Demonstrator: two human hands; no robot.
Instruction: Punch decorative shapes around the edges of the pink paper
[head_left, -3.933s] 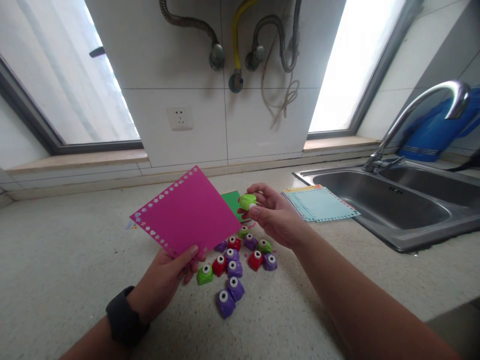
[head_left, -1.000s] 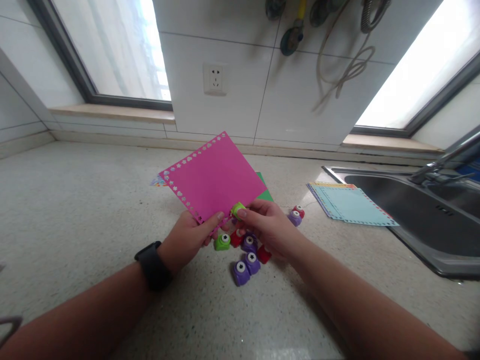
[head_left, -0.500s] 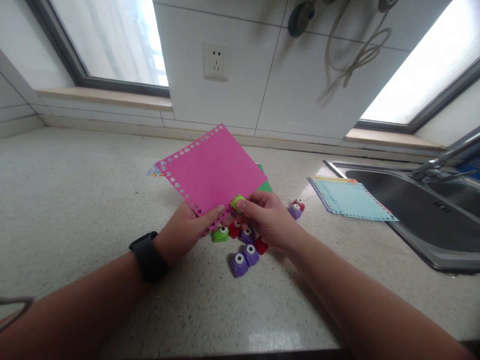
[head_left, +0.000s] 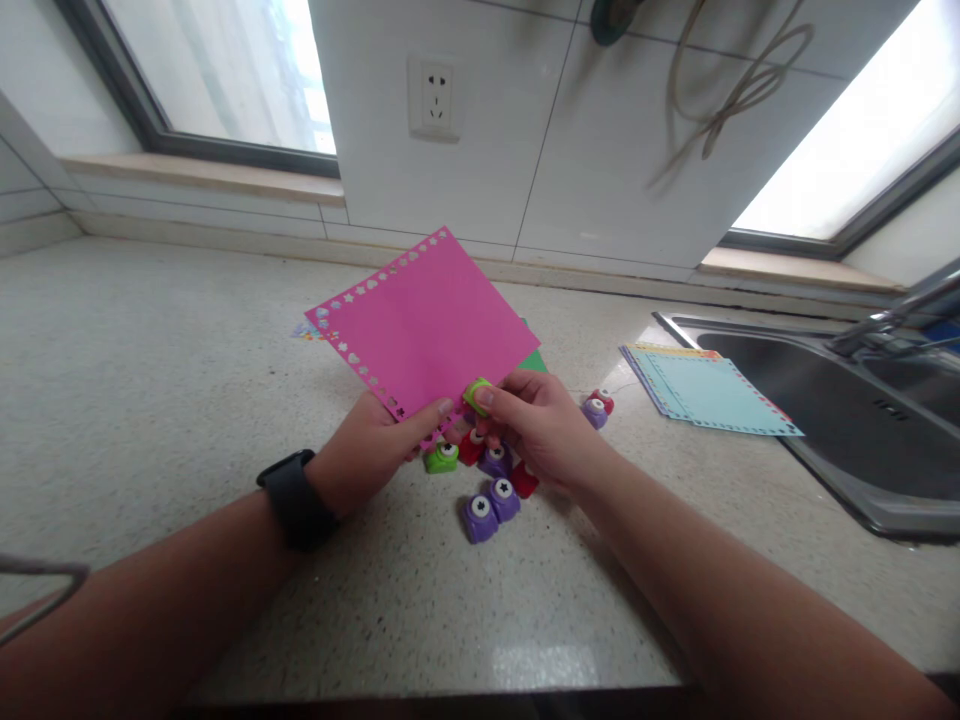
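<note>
Head | left hand [head_left: 369,452] pinches pink sheet [head_left: 427,318] | right hand [head_left: 550,430] grips green punch [head_left: 472,393]

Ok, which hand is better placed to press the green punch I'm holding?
Likely the right hand: its thumb lies on the green punch, by the edge of the pink sheet. The left hand is busy pinching that sheet near its lowest corner.

Visible small chunky plastic hole punches [head_left: 480,523]: nine. Purple punches [head_left: 507,503]: four. Red punches [head_left: 527,484]: three. Lime-green punches [head_left: 442,460]: two. Square magenta paper sheet [head_left: 427,320] with punched borders: one. Partly covered green paper sheet [head_left: 535,361]: one. Pale-blue-topped paper stack [head_left: 724,395]: one, sheets uncountable. White wall socket [head_left: 435,97]: one. Black wristwatch [head_left: 300,500]: one. Bare left hand [head_left: 373,442]: one. Bare right hand [head_left: 546,427]: one.
</note>
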